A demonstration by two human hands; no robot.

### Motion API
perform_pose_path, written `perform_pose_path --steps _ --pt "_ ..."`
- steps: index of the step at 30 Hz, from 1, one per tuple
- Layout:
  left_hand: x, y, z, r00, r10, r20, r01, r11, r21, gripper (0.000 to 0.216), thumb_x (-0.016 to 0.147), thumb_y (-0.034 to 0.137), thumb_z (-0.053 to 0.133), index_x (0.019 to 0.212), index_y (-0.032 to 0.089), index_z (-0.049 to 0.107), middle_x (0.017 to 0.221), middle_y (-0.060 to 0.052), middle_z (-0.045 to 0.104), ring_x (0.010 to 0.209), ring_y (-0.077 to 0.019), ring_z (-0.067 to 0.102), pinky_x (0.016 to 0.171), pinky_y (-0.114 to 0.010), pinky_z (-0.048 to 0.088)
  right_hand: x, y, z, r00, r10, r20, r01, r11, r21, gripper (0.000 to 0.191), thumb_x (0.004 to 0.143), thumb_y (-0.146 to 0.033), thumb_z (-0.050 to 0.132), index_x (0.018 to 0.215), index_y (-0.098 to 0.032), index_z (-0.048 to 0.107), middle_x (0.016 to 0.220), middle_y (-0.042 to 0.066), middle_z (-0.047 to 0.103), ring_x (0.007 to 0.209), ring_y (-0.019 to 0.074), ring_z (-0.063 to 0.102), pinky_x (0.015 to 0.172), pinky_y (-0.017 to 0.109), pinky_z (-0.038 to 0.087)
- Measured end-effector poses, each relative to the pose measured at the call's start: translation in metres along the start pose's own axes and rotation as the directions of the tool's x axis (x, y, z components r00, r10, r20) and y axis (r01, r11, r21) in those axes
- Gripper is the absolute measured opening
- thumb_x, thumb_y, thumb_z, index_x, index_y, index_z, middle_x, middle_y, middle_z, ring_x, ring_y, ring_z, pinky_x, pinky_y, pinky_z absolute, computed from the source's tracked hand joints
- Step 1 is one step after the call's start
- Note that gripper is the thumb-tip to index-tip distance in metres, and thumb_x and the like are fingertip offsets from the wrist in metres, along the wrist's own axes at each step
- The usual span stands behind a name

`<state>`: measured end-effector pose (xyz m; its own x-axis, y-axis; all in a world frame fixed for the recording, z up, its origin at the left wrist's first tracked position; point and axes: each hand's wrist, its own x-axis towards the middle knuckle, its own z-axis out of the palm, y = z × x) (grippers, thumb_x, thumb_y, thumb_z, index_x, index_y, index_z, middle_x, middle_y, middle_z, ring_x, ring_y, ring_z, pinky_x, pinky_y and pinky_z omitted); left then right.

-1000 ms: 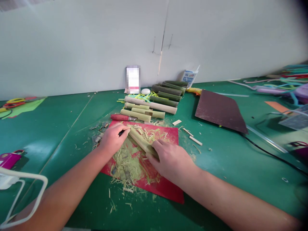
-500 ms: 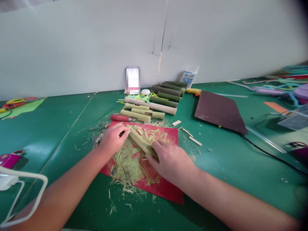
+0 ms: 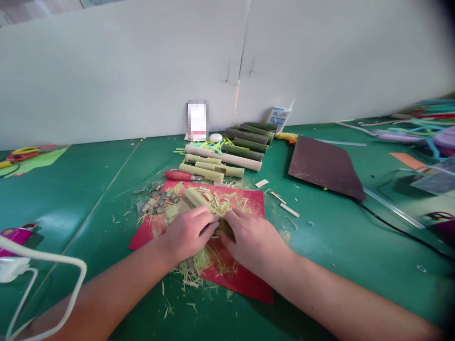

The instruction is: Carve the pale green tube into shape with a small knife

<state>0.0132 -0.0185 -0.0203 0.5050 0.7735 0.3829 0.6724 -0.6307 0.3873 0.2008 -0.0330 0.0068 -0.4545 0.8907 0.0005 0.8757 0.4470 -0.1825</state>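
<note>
A pale, peeled bamboo tube (image 3: 199, 200) lies slantwise over a red sheet (image 3: 245, 284) strewn with shavings and dust. Its near end is wrapped by my right hand (image 3: 250, 237), which is closed on it. My left hand (image 3: 192, 232) is closed too, pressed against the tube close beside the right one. Between its thumb and fingers shows the edge of a small dark piece (image 3: 208, 228) that looks like folded sandpaper; most of it is hidden. Past the tube's far end lies a red-handled tool (image 3: 177, 175) with a metal blade.
Several pale and green bamboo tubes (image 3: 227, 158) lie in rows behind the sheet. A dark brown sheet (image 3: 323, 166) is to the right, with a black cable (image 3: 398, 225). Grey scraps (image 3: 149, 201) lie left. A phone (image 3: 197, 121) leans on the wall. A white frame (image 3: 80, 279) crosses near left.
My left hand has slid along the tube from its far end toward me, up to the right hand. The right hand keeps its hold in about the same place.
</note>
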Motion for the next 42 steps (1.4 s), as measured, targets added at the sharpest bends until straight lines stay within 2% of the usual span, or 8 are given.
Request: perform_pose_path --steps 6,11,16,21,28,34,40,42 --pt "0.004 -0.018 -0.006 0.975 -0.070 -0.213 0.094 0.990 0.106 0.019 0.088 0.025 0.049 0.080 0.017 0.064 0.074 -0.004 0.062 0.071 -0.0150 0.058 0.067 -0.028 0.047 0.000 -0.001 -0.001 1.000 0.007 -0.007 -0.007 1.000 -0.007 0.021 0.087 -0.035 0.043 0.079 -0.018 0.054 0.080 0.004 0.061 0.065 0.0159 0.060 0.049 0.028 0.027" --pt "0.002 -0.004 -0.002 1.000 0.014 -0.013 -0.014 1.000 -0.012 0.019 0.089 0.022 0.046 0.084 0.016 0.064 0.076 -0.005 0.062 0.068 -0.0132 0.058 0.063 -0.025 0.047 0.001 -0.001 -0.001 1.000 0.015 0.005 -0.015 1.000 -0.012 0.019 0.087 -0.032 0.042 0.080 -0.018 0.054 0.079 0.003 0.061 0.063 0.0150 0.059 0.047 0.028 0.025" --pt "0.003 -0.019 -0.008 0.972 -0.098 -0.211 0.117 0.990 0.076 0.017 0.087 0.024 0.050 0.083 0.017 0.065 0.078 -0.005 0.064 0.074 -0.0157 0.059 0.069 -0.029 0.048 0.000 -0.001 -0.002 1.000 0.014 0.004 -0.014 1.000 -0.008 0.020 0.086 -0.035 0.044 0.080 -0.019 0.055 0.081 0.003 0.061 0.064 0.0155 0.059 0.048 0.028 0.025" --pt "-0.002 -0.005 -0.005 0.999 -0.030 -0.021 0.029 0.999 -0.028 0.019 0.089 0.023 0.049 0.095 0.018 0.065 0.083 -0.005 0.064 0.073 -0.0142 0.060 0.067 -0.026 0.049 0.000 0.000 0.000 1.000 0.014 -0.003 -0.014 1.000 -0.004 0.021 0.087 -0.034 0.042 0.081 -0.018 0.055 0.078 0.003 0.061 0.062 0.0154 0.058 0.048 0.028 0.025" --pt "0.003 -0.040 -0.013 0.954 -0.169 -0.248 0.199 0.974 0.104 0.014 0.085 0.023 0.053 0.084 0.017 0.065 0.080 -0.005 0.064 0.076 -0.0171 0.060 0.072 -0.031 0.048 0.000 0.001 -0.002 1.000 0.007 0.008 -0.007 1.000 0.006 0.022 0.086 -0.036 0.043 0.080 -0.019 0.055 0.082 0.003 0.061 0.065 0.0154 0.058 0.050 0.027 0.027" --pt "0.000 -0.011 -0.003 0.996 -0.058 -0.061 0.057 0.998 -0.023 0.017 0.088 0.024 0.049 0.087 0.017 0.065 0.080 -0.004 0.063 0.073 -0.0139 0.059 0.067 -0.026 0.047 0.000 0.001 0.001 1.000 0.014 -0.007 -0.014 1.000 -0.009 0.020 0.087 -0.034 0.042 0.081 -0.019 0.054 0.079 0.002 0.061 0.063 0.0145 0.058 0.049 0.027 0.024" --pt "0.004 -0.026 -0.008 0.965 -0.123 -0.231 0.146 0.986 0.084 0.018 0.087 0.024 0.051 0.077 0.016 0.064 0.075 -0.004 0.063 0.072 -0.0153 0.058 0.069 -0.029 0.046 0.000 0.000 0.000 1.000 0.030 -0.003 -0.030 1.000 0.009 0.020 0.085 -0.036 0.045 0.078 -0.019 0.055 0.080 0.002 0.061 0.063 0.0141 0.057 0.048 0.027 0.022" --pt "0.003 -0.021 -0.007 0.982 -0.093 -0.166 0.102 0.994 0.046 0.017 0.087 0.023 0.050 0.080 0.016 0.064 0.078 -0.004 0.063 0.072 -0.0145 0.058 0.068 -0.027 0.046 0.000 0.000 0.000 1.000 0.028 0.000 -0.028 1.000 0.006 0.020 0.085 -0.035 0.045 0.079 -0.019 0.055 0.079 0.002 0.061 0.062 0.0140 0.056 0.048 0.027 0.022"
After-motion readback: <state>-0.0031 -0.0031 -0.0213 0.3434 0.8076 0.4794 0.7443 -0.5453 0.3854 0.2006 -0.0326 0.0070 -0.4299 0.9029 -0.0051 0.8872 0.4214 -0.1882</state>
